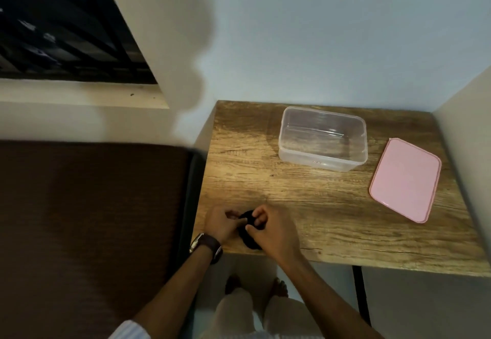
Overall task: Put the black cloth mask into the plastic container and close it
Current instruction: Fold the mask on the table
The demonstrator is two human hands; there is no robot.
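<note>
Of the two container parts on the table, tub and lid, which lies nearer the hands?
The clear tub, at the table's far middle. The pink lid lies flat farther right, apart from it.

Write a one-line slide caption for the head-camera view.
Both hands, left hand and right hand, bunch the black cloth mask near the table's front edge; clear container open, pink lid beside it.
</note>
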